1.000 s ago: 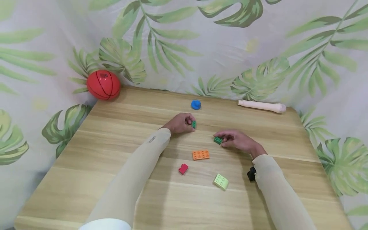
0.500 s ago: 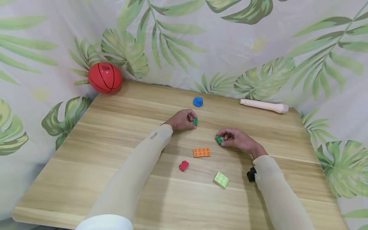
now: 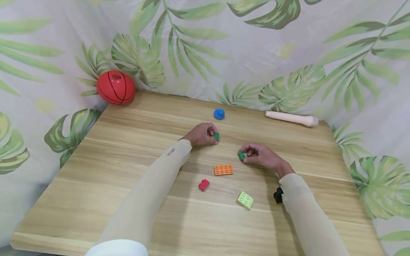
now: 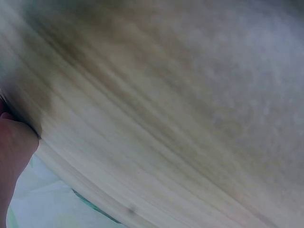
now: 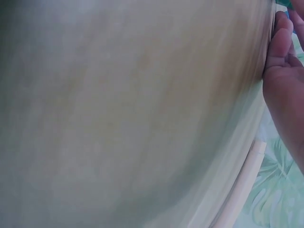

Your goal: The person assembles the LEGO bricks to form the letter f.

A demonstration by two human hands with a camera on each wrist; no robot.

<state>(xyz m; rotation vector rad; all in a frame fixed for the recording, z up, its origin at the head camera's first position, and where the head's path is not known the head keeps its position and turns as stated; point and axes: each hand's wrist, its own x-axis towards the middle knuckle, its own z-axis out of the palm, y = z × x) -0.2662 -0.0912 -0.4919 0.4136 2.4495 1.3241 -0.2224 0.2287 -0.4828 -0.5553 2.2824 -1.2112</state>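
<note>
My left hand [image 3: 203,134] pinches a small green toy brick [image 3: 217,136] between thumb and fingers, at the middle of the table. To its right and a bit nearer, my right hand [image 3: 261,155] holds a second green brick [image 3: 241,155] by its sides. The two bricks are apart. Below them lie an orange brick [image 3: 223,170] with two rows of studs, a small red brick [image 3: 203,185] on its side and a light green brick [image 3: 245,200]. Only part of the left hand [image 4: 16,147] shows in the left wrist view, and its brick is hidden there.
A blue toy duck [image 3: 219,114] stands beyond the left hand. At the back right lies a pale pink stick-shaped thing [image 3: 291,118]. A red ball [image 3: 115,87] sits at the far left corner. Leaf-patterned cloth [image 3: 192,53] hangs behind the wooden table [image 3: 105,170].
The green brick in my right hand has turned, its studded length now pointing more toward me. Both hands stay nearly in place, and the head view has shifted slightly.
</note>
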